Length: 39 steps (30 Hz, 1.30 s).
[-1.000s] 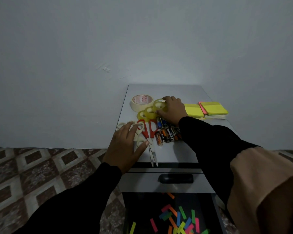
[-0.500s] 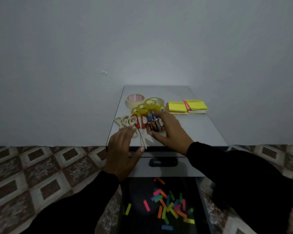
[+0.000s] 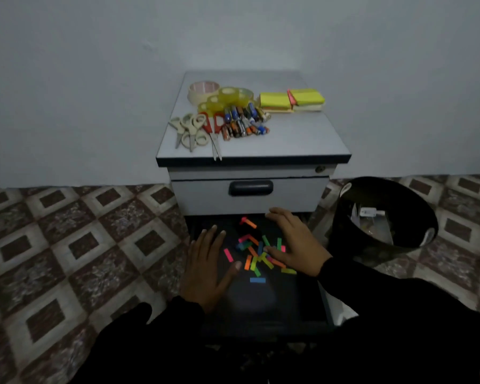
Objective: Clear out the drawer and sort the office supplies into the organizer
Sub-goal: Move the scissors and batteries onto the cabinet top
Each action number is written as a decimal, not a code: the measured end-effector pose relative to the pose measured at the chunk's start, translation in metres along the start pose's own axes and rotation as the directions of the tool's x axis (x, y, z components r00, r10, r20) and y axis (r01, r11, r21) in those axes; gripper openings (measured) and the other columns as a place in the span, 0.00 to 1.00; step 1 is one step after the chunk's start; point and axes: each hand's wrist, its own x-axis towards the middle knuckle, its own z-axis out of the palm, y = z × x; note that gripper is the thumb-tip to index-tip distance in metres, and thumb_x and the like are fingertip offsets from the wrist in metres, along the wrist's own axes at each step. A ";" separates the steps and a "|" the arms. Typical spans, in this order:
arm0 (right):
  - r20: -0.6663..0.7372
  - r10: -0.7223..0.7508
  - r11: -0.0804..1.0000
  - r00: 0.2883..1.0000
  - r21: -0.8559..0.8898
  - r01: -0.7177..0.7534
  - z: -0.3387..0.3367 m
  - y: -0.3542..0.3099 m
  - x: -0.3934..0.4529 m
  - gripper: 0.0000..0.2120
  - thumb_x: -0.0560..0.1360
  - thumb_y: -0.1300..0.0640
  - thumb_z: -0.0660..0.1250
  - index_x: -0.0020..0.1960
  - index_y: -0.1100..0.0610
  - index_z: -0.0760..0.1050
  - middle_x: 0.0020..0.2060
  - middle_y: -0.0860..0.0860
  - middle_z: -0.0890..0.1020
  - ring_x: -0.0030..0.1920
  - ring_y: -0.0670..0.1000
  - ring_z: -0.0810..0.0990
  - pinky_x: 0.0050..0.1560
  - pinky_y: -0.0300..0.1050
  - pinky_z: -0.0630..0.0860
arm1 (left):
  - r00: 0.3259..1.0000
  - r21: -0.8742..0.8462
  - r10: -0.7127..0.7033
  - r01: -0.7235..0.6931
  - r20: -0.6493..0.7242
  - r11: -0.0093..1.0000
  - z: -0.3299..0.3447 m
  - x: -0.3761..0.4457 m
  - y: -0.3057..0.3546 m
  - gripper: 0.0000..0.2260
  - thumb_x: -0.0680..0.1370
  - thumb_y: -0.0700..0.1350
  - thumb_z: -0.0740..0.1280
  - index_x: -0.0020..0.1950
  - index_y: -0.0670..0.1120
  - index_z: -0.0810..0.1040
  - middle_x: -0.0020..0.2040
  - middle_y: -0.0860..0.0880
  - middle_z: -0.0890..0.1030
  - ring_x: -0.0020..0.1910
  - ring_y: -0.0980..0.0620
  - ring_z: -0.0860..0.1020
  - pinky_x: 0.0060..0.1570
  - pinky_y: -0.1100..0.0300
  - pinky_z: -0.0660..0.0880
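Hands flat and spread, gripping nothing: left hand point(image 3: 205, 268) at 9 o'clock, right hand point(image 3: 294, 242) at 3 o'clock of the paper strips point(image 3: 257, 252) in the open drawer point(image 3: 261, 306), prob. to herd them together. Scissors point(image 3: 196, 130), batteries point(image 3: 243, 121), tape etc. already grouped on worktop point(image 3: 297, 134).

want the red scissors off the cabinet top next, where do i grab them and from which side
Take the red scissors by the red handle loops, coming from above. They lie flat with the loops toward the wall and the blades pointing at you, tips over the cabinet top's front edge. Beige scissors crowd the left and batteries the right, so a sideways reach is blocked.
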 end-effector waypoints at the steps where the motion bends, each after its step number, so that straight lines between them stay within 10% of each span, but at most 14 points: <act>1: 0.028 0.049 0.999 0.998 0.010 -0.050 0.010 0.007 -0.006 0.35 0.71 0.46 0.69 0.72 0.57 0.61 0.72 0.55 0.61 0.70 0.56 0.64 0.69 0.52 0.63 | 0.999 -0.012 -0.036 0.037 0.040 0.999 0.009 -0.007 -0.003 0.38 0.73 0.73 0.43 0.75 0.51 0.54 0.76 0.55 0.51 0.75 0.56 0.46 0.74 0.55 0.48; 10: 0.332 0.427 0.888 0.841 0.021 -0.460 0.100 0.054 -0.029 0.48 0.71 0.42 0.68 0.77 0.54 0.40 0.75 0.55 0.37 0.76 0.55 0.41 0.75 0.50 0.47 | 0.889 0.048 -0.315 0.317 0.332 0.947 0.077 -0.003 -0.032 0.42 0.71 0.71 0.43 0.77 0.46 0.41 0.77 0.46 0.38 0.75 0.47 0.36 0.70 0.59 0.34; 14: 0.419 0.477 0.857 0.773 -0.026 -0.515 0.124 0.069 -0.023 0.49 0.71 0.39 0.67 0.77 0.53 0.37 0.75 0.54 0.35 0.76 0.56 0.38 0.74 0.55 0.44 | 0.770 0.090 -0.410 0.423 0.488 0.902 0.101 0.006 -0.053 0.30 0.82 0.54 0.52 0.76 0.45 0.38 0.76 0.43 0.34 0.75 0.45 0.33 0.72 0.53 0.35; 24: 0.399 0.596 0.778 0.697 -0.072 -0.624 0.160 0.120 0.015 0.47 0.73 0.37 0.62 0.76 0.56 0.36 0.75 0.56 0.35 0.75 0.58 0.34 0.73 0.55 0.39 | 0.621 0.202 -0.562 0.554 0.546 0.808 0.130 0.028 -0.085 0.31 0.82 0.55 0.50 0.76 0.45 0.34 0.75 0.41 0.32 0.74 0.44 0.33 0.72 0.49 0.35; 34: 0.460 0.325 0.944 0.827 -0.100 -0.315 0.174 0.114 0.032 0.36 0.79 0.47 0.58 0.77 0.57 0.42 0.76 0.55 0.40 0.76 0.53 0.38 0.71 0.43 0.35 | 0.683 0.073 -0.307 0.350 0.663 0.934 0.138 0.041 -0.081 0.28 0.83 0.52 0.50 0.77 0.46 0.40 0.78 0.47 0.40 0.76 0.51 0.40 0.73 0.58 0.39; 39: 0.378 0.182 0.982 0.908 -0.024 -0.187 0.159 0.118 0.088 0.29 0.81 0.49 0.54 0.77 0.55 0.45 0.76 0.51 0.44 0.76 0.48 0.41 0.66 0.32 0.35 | 0.792 -0.114 -0.412 0.509 0.450 0.853 0.131 0.058 -0.086 0.25 0.80 0.41 0.59 0.76 0.42 0.55 0.76 0.42 0.59 0.74 0.44 0.58 0.72 0.55 0.56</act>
